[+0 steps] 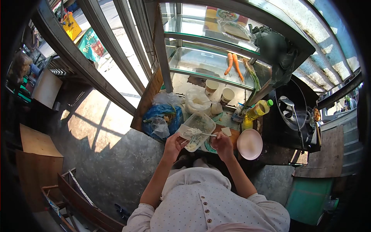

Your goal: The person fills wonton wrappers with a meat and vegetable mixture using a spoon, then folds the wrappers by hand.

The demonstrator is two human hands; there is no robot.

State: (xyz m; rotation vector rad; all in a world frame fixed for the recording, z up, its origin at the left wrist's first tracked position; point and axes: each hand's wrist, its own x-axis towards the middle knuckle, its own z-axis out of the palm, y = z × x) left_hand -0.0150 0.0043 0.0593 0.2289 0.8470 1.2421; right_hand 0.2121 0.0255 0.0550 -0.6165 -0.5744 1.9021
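Observation:
My left hand [176, 147] pinches a thin pale square wrapper [182, 130] at the near left side of a clear plastic container [210, 123]. A metal spoon [207, 134] is gripped by its handle in my right hand [223, 147]. Its bowl, with whitish filling, lies over the wrapper. Smears of pale, green-flecked mixture cling to the container's inside. Close to my right hand, more pale square sheets [225, 132] lie on a brown board [233, 137]. A pink plate [249, 144] is to the right of that hand.
Blue plastic bags [162, 119] sit left of the container, with a white plastic bag [197, 101] and paper cups [227, 95] behind. An oil bottle [258, 111] stands beside a black wok [290, 104]. Carrots [233, 65] lie in the glass display case [208, 58].

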